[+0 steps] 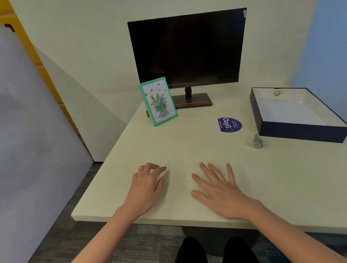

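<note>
Now: left hand (146, 185) loosely curled, holding nothing, near tabletop (190, 146) front edge. Right hand (218, 190) flat beside it, fingers spread, released. Small metal clip (257, 142) farther right, untouched, just before navy box (301, 135) near right edge.

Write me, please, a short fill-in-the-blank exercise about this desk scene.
1. The turquoise-framed flower picture stands to the ____ of the black flat monitor.
2. The open dark-blue cardboard box has a ____ inside.
3. The left hand and the right hand, resting on the pale table, hold ____.
Missing words: left; white; nothing.
</note>
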{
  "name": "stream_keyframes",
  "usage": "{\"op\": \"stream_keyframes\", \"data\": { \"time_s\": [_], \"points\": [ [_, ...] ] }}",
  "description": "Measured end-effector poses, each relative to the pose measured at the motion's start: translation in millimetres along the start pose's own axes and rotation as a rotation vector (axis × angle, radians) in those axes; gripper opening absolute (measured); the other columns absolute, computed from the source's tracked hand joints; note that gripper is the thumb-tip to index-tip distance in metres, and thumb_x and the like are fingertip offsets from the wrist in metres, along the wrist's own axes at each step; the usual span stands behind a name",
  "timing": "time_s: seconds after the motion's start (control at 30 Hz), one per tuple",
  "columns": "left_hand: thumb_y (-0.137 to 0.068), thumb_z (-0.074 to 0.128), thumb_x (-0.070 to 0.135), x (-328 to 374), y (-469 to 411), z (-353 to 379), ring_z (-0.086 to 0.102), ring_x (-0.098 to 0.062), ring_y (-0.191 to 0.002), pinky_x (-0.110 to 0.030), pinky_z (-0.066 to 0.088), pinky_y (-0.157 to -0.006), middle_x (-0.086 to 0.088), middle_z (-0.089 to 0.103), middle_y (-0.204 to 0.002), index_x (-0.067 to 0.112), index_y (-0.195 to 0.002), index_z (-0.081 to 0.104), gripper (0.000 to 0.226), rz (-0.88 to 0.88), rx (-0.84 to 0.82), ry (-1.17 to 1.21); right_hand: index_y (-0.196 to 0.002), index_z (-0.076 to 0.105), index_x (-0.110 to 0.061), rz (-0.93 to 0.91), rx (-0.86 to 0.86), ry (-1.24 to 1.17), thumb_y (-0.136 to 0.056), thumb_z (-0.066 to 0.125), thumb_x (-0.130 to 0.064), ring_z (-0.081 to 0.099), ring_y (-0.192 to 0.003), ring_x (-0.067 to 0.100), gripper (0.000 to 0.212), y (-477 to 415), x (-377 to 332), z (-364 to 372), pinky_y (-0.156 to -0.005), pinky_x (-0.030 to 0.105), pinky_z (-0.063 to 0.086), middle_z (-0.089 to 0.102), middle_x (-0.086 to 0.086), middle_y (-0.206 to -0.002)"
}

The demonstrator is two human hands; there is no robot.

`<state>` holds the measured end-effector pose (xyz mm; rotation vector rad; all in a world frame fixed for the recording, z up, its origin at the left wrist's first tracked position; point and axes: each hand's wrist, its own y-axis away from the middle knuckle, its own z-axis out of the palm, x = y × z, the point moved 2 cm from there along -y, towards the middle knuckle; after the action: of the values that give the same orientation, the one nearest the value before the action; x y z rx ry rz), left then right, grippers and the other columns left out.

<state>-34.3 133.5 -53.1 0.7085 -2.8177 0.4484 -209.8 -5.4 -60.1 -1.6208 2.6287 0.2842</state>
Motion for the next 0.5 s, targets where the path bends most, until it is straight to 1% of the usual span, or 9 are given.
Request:
{"op": "stream_keyframes", "data": {
  "time_s": [0.03, 0.1, 0.2, 0.27, 0.3, 0.37, 0.4, 0.43, 0.5],
  "points": [
    [-0.085, 0.012, 0.053, -0.9, 0.9, 1.5, 0.046, -0.022, -0.119, -0.036, 0.04, -0.095, 0.001, 0.05, -0.128, 0.027, -0.135, 0.051, 0.068, -0.001, -0.004, -0.008, -0.151, 0.0, -0.036, -0.011, 0.015, -0.002, -0.076, -0.007, -0.073, -0.023, -0.145, 0.015, 0.084, -0.9, -1.6, -0.7, -0.112, 0.056, -0.021, -0.021, -0.004, -0.159],
    [-0.085, 0.01, 0.054, -3.2, 2.1, 3.9, 0.046, -0.022, -0.119, -0.036, 0.039, -0.094, 0.001, 0.049, -0.129, 0.027, -0.136, 0.05, 0.07, -0.002, 0.0, -0.012, -0.151, -0.002, -0.037, 0.005, 0.041, -0.015, -0.07, -0.012, -0.073, -0.023, -0.145, 0.014, 0.09, -6.2, 0.4, -1.2, -0.112, 0.056, -0.021, -0.022, -0.004, -0.158],
    [-0.085, 0.011, 0.053, -4.9, 2.1, 3.9, 0.045, -0.021, -0.119, -0.035, 0.037, -0.095, 0.001, 0.049, -0.129, 0.028, -0.136, 0.049, 0.068, -0.004, -0.006, -0.004, -0.151, 0.0, -0.038, -0.032, 0.03, -0.018, -0.07, -0.012, -0.073, -0.023, -0.145, 0.014, 0.089, -6.4, -2.4, 0.7, -0.112, 0.056, -0.02, -0.022, -0.004, -0.159],
    [-0.089, 0.017, 0.052, -5.7, 1.4, 3.0, 0.045, -0.02, -0.118, -0.034, 0.036, -0.094, 0.002, 0.05, -0.127, 0.028, -0.135, 0.05, 0.062, -0.011, -0.004, 0.01, -0.151, 0.002, -0.04, -0.082, 0.024, -0.022, -0.075, -0.009, -0.071, -0.023, -0.145, 0.012, 0.082, -2.1, -6.0, 1.8, -0.112, 0.055, -0.021, -0.021, -0.006, -0.159],
    [-0.093, 0.024, 0.049, -5.3, 0.7, 3.1, 0.046, -0.02, -0.116, -0.033, 0.036, -0.093, 0.002, 0.05, -0.125, 0.027, -0.135, 0.051, 0.054, -0.015, -0.002, 0.016, -0.15, 0.004, -0.04, -0.083, 0.035, -0.033, -0.081, -0.004, -0.069, -0.022, -0.145, 0.012, 0.075, -1.1, -5.0, 0.6, -0.113, 0.054, -0.021, -0.019, -0.006, -0.159],
    [-0.098, 0.039, 0.038, -1.8, -0.2, 4.7, 0.046, -0.02, -0.112, -0.032, 0.037, -0.092, 0.001, 0.05, -0.119, 0.028, -0.133, 0.052, 0.039, -0.006, 0.009, 0.035, -0.15, 0.008, -0.042, -0.036, 0.086, -0.073, -0.094, 0.009, -0.06, -0.017, -0.146, 0.012, 0.058, -5.7, 3.5, -3.9, -0.114, 0.053, -0.019, -0.012, -0.005, -0.16],
    [-0.098, 0.042, 0.036, 1.3, 0.1, 5.8, 0.045, -0.019, -0.111, -0.033, 0.037, -0.092, 0.002, 0.05, -0.118, 0.029, -0.132, 0.053, 0.037, 0.006, 0.008, 0.047, -0.15, 0.01, -0.043, -0.012, 0.111, -0.097, -0.098, 0.013, -0.055, -0.015, -0.147, 0.013, 0.053, -10.4, 8.5, -5.5, -0.114, 0.052, -0.018, -0.009, -0.005, -0.161],
    [-0.098, 0.042, 0.037, 4.9, 0.3, 7.1, 0.045, -0.018, -0.112, -0.033, 0.037, -0.092, 0.002, 0.049, -0.118, 0.03, -0.133, 0.052, 0.037, 0.015, -0.004, 0.054, -0.149, 0.012, -0.044, -0.003, 0.119, -0.113, -0.099, 0.014, -0.052, -0.014, -0.147, 0.013, 0.05, -15.3, 12.4, -7.3, -0.114, 0.052, -0.018, -0.007, -0.004, -0.161],
    [-0.098, 0.038, 0.044, 11.7, 1.9, 11.5, 0.04, -0.017, -0.116, -0.033, 0.034, -0.096, 0.004, 0.044, -0.125, 0.034, -0.136, 0.048, 0.04, 0.04, -0.055, 0.038, -0.148, 0.014, -0.046, -0.02, 0.089, -0.114, -0.099, 0.015, -0.054, -0.014, -0.147, 0.013, 0.05, -24.4, 14.4, -8.3, -0.114, 0.053, -0.018, -0.007, -0.005, -0.161]
  ]
}}
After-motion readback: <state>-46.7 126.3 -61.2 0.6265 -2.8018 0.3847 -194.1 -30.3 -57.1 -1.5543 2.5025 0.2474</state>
